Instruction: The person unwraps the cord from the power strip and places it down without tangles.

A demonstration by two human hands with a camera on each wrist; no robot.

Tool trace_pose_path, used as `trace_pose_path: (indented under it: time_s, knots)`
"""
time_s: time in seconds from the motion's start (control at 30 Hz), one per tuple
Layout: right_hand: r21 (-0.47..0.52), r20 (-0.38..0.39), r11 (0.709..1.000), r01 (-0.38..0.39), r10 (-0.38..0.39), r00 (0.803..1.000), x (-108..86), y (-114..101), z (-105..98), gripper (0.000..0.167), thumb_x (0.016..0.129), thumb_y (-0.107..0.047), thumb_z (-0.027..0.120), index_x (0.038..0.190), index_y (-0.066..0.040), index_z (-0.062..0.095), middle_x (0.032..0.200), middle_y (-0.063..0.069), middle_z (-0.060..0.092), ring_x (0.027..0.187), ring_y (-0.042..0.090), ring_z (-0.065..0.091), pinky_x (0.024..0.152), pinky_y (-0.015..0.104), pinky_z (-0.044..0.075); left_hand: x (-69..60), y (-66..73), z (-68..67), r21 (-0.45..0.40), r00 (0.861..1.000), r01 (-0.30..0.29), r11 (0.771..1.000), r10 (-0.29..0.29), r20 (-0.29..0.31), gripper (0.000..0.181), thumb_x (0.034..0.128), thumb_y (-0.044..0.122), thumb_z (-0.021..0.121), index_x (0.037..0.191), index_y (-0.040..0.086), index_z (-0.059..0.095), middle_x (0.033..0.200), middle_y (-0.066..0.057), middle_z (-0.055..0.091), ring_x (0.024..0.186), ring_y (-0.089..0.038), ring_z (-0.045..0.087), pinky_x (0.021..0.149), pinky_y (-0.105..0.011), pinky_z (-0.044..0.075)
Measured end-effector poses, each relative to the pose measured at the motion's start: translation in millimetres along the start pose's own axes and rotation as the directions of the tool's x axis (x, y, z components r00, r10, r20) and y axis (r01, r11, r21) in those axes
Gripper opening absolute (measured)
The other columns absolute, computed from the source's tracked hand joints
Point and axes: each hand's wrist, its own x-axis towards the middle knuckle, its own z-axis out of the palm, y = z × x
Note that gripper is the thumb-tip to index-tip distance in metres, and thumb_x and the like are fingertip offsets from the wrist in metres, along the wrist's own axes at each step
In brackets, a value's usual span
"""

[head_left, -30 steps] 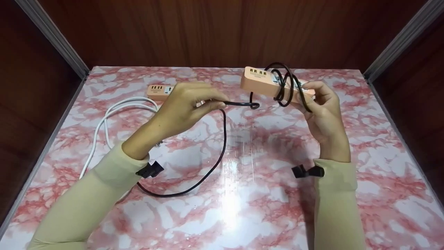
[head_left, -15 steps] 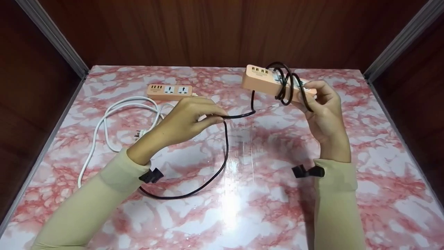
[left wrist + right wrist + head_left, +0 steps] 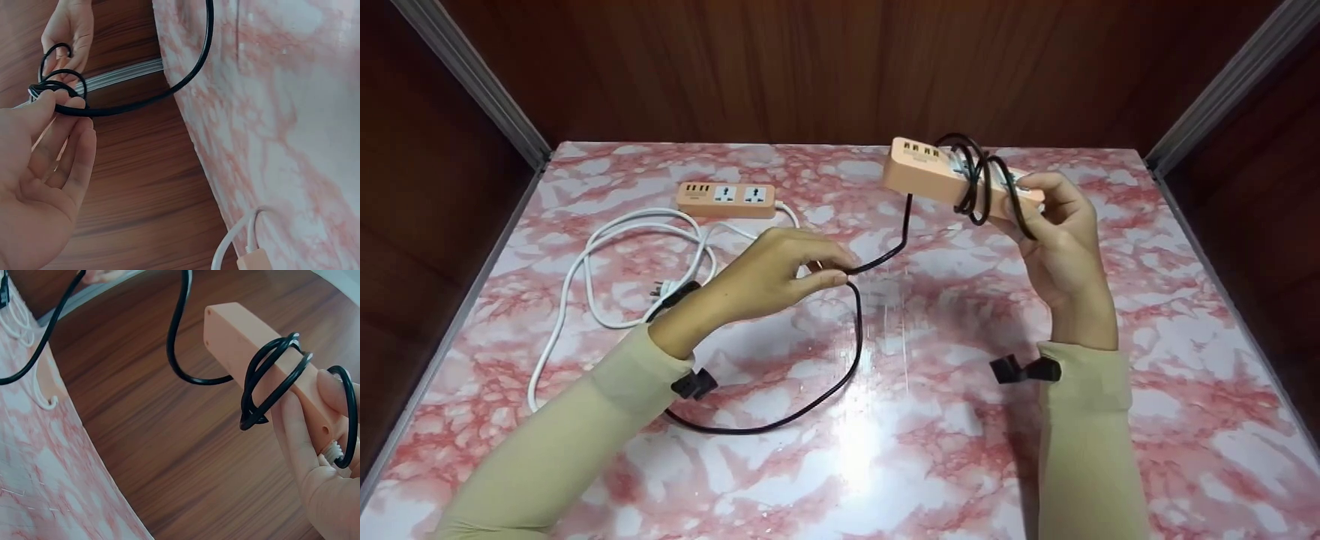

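My right hand [image 3: 1065, 240] grips one end of an orange power strip [image 3: 922, 176], held up above the table. Several turns of its black cord [image 3: 259, 382] are wound around the strip's body. From beneath the strip the cord runs across to my left hand [image 3: 780, 274], which pinches it between thumb and fingers. Past that pinch, the black cord sags in a wide loop onto the table, passing behind the left forearm. In the left wrist view, the thumb and fingertips [image 3: 73, 104] meet on the cord. A black plug, partly hidden, shows beside the left wrist.
On the table's [image 3: 945, 450] back left lies a second orange power strip [image 3: 727, 201] with a white cord [image 3: 562, 307] coiled in loose loops. Its white plug [image 3: 664, 289] rests near the left forearm. Dark wood panels [image 3: 840, 67] enclose the back and sides.
My left hand has moved down and slightly right with the cord in its pinch, uncovering the second strip. The cord between the hands has straightened out its small kink. The right hand stays nearly still.
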Motion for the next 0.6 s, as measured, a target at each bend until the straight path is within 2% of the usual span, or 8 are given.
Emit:
trace_pose_path:
  time_s: [0.23, 0.43, 0.6]
  knots:
    - [0.012, -0.005, 1.0, -0.003, 0.003, 1.0, -0.5, 0.7, -0.2, 0.009, 0.095, 0.008, 0.072, 0.103, 0.004, 0.068, 0.106, 0.017, 0.057, 0.092, 0.023, 0.067, 0.087, 0.034, 0.063, 1.5, -11.8, 5.4, 0.016, 0.997, 0.066, 0.998, -0.067, 0.042, 0.014, 0.1027, 0.018, 0.073, 0.113, 0.012, 0.081, 0.109, 0.001, 0.08, 0.094, -0.013, 0.073, 0.08, -0.039, 0.058]
    - [0.011, -0.005, 1.0, -0.008, 0.008, 1.0, 0.2, 1.1, -0.6, 0.01, 0.095, 0.009, 0.072, 0.103, 0.004, 0.068, 0.108, 0.018, 0.057, 0.092, 0.024, 0.067, 0.086, 0.033, 0.063, 0.6, -15.9, 6.6, -0.013, 0.992, 0.112, 0.994, -0.111, 0.054, 0.013, 0.1023, 0.022, 0.074, 0.106, 0.013, 0.082, 0.1, 0.002, 0.08, 0.093, -0.012, 0.072, 0.083, -0.045, 0.06]
    - [0.011, 0.012, 1.0, -0.011, 0.011, 1.0, 0.3, 0.8, -1.4, 0.011, 0.094, 0.008, 0.073, 0.103, 0.005, 0.068, 0.109, 0.019, 0.056, 0.092, 0.024, 0.068, 0.085, 0.032, 0.063, 1.9, -16.4, 9.2, -0.019, 0.991, 0.13, 0.991, -0.129, 0.038, 0.015, 0.1027, 0.025, 0.073, 0.11, 0.014, 0.082, 0.1, 0.004, 0.08, 0.092, -0.009, 0.072, 0.082, -0.038, 0.058]
